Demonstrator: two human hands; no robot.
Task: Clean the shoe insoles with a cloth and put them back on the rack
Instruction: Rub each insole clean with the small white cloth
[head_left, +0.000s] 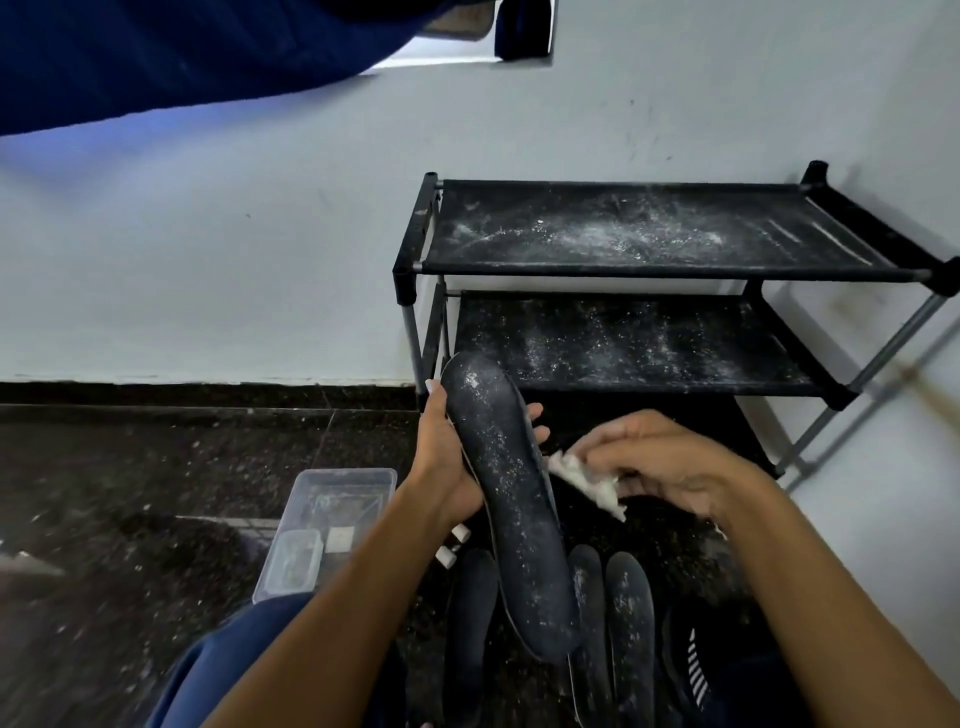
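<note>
A: Left hand (448, 457) first. We see it gripping the insole (511, 499) at its upper half, thumb on the near left edge, fingertips (535, 415) poking out past the right edge. Clenched round it, palm turned toward us.

B: Agreed. Insole is dark, speckled with white dust, held in the air, long axis running from upper left down to lower right, far end just in front of the rack's left post. Left forearm comes up from bottom centre.

A: Right hand (660, 462)?

B: We have it just right of the insole, back of the hand up, fingers curled down and pinching a crumpled white cloth (589, 480). Cloth sits close to the insole's right edge; touching or not, we cannot tell, that part is blurred.

A: Right forearm enters from the bottom right corner. Both arms bare.

B: Rack (670, 278) is black, two fabric shelves showing, both dusted white, standing against the wall (260, 234) at right.

A: Under the held insole we count three more insoles (628, 639) lying on the dark floor (156, 467), side by side, dusty too.

B: A dark shoe (696, 670) with white stripes is just right of them.

A: Clear plastic tub (332, 519) on the floor left of the left forearm, a smaller clear box inside it. Blue trouser leg (218, 670) at bottom left.
</note>
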